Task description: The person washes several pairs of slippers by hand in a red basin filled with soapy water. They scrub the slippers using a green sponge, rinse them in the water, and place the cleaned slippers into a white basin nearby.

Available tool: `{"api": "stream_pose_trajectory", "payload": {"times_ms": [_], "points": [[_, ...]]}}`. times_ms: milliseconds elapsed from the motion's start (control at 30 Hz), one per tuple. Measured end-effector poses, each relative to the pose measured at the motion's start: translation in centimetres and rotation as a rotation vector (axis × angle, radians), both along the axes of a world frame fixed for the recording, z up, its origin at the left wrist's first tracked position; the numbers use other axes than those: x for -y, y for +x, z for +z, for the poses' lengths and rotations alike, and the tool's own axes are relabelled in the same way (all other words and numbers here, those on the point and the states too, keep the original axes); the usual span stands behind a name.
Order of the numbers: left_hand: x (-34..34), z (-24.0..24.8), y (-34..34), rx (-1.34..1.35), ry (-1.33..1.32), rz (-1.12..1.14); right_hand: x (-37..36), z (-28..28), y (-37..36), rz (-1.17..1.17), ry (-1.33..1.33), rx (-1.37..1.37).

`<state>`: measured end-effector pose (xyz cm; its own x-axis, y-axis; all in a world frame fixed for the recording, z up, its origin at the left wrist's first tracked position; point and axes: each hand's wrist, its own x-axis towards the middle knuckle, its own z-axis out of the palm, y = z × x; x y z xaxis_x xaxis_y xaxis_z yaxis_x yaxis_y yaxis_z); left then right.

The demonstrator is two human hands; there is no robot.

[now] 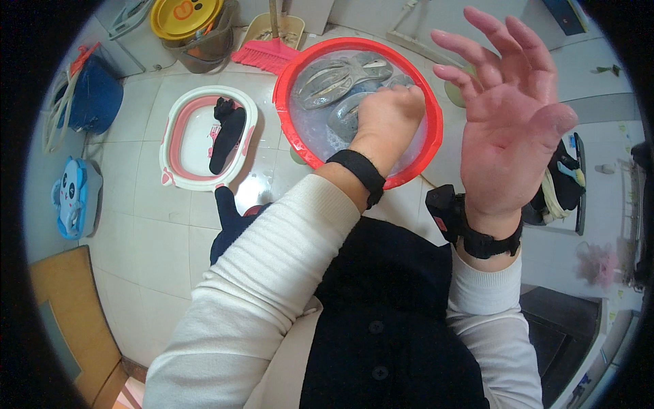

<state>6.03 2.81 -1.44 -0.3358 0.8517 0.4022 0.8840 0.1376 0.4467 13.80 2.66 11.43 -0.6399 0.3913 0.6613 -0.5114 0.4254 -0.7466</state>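
A round red basin (300, 146) of soapy water stands on the white tiled floor and holds grey shoes (334, 78), soles up. My left hand (386, 112) reaches into the basin with its fingers curled down by one grey shoe; whether it grips the shoe is hidden. My right hand (507, 112) is raised to the right of the basin, wet, palm toward me, fingers spread, holding nothing. Both wrists wear black bands.
A white and pink oval tub (178, 129) with a black shoe (227, 135) lies left of the basin. A pink broom head (264, 54), a yellow basin in a grey bucket (185, 17), a blue bag (95, 95) and a blue panda stool (71, 198) stand around.
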Motion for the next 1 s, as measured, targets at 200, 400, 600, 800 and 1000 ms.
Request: {"api": "stream_pose_trajectory", "payload": {"times_ms": [200,400,600,800,1000], "points": [[0.0,-0.3,0.0,-0.003,0.031,0.0,-0.8,0.2,0.3,0.025,0.163,0.036],[-0.1,-0.4,-0.1,0.023,0.046,-0.012,-0.6,-0.9,0.9,-0.295,0.048,0.159],[0.3,0.2,-0.7,0.072,-0.055,-0.042,-1.4,-3.1,1.1,-0.276,-0.078,0.086],[0.9,1.0,-1.8,0.058,-0.179,-0.004,0.6,-0.1,4.4,-0.23,-0.227,-0.189],[1.1,0.9,-1.9,0.027,-0.157,-0.007,1.9,3.2,7.2,-0.05,-0.119,-0.228]]}}
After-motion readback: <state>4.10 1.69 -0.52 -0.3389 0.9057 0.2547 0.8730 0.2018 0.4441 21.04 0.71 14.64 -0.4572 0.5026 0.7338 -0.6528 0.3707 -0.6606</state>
